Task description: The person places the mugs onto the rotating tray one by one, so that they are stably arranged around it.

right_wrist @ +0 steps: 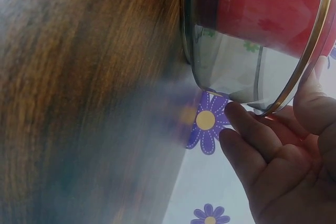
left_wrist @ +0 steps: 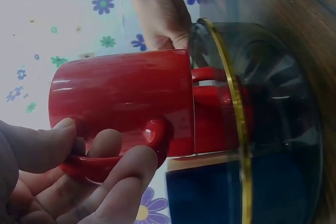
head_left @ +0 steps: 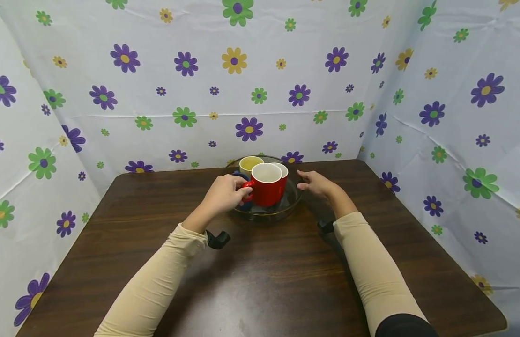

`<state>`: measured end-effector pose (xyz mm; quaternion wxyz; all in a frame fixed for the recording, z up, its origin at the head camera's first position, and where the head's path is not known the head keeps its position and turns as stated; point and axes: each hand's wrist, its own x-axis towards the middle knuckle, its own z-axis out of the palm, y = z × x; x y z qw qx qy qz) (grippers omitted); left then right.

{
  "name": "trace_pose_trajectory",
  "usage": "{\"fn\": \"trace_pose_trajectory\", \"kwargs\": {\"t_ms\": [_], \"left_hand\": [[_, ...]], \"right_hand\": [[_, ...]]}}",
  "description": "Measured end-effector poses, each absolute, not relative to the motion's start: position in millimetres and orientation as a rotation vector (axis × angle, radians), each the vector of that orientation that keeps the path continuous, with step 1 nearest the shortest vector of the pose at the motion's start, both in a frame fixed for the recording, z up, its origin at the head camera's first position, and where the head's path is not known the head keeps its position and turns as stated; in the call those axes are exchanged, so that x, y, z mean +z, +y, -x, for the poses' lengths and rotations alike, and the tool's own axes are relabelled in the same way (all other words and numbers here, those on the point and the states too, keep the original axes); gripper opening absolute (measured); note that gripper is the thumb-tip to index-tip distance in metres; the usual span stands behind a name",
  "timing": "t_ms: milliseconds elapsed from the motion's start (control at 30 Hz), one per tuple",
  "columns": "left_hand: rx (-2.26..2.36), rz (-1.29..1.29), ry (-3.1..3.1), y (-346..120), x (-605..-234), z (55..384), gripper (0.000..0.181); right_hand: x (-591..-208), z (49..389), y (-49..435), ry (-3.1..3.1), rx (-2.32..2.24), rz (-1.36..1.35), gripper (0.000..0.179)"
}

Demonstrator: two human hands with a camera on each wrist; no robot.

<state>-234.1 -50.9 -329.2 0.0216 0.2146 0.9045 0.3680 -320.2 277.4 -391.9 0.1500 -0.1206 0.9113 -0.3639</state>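
My left hand (head_left: 226, 192) grips the handle of a red mug (head_left: 266, 185) with a white inside. In the left wrist view that red mug (left_wrist: 121, 98) stands upright with its base above the bowl's gold rim. A second red mug (head_left: 284, 175) sits behind it in the clear glass bowl (head_left: 264, 216), partly hidden. Also in the bowl are a yellow-lined cup (head_left: 250, 162) and a dark blue mug (left_wrist: 202, 192). My right hand (head_left: 316, 182) is at the bowl's right side, fingers loosely extended beside the rim (right_wrist: 307, 51); whether they touch it I cannot tell.
The bowl stands near the back edge of a dark brown wooden table (head_left: 260, 281). White cloth (head_left: 159, 103) printed with flowers hangs behind and at both sides. Dark wrist-camera mounts (head_left: 218, 240) sit below each wrist.
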Motion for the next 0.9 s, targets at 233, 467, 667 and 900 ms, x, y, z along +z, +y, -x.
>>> {"fn": "trace_pose_trajectory", "kwargs": {"t_ms": [233, 467, 667, 900], "left_hand": [[1.144, -0.678, 2.833, -50, -343, 235, 0.019], [1.115, -0.655, 2.873, -48, -356, 236, 0.017], [1.069, -0.647, 2.906, -45, -366, 237, 0.018], [1.019, -0.657, 2.944, -42, -369, 237, 0.019]], "right_hand": [[-391, 319, 276, 2.637, -1.024, 0.36, 0.066], [-393, 320, 276, 2.64, -1.024, 0.377, 0.065], [-394, 321, 276, 2.65, -1.004, 0.398, 0.065], [-396, 323, 278, 2.672, -0.973, 0.417, 0.065]]}}
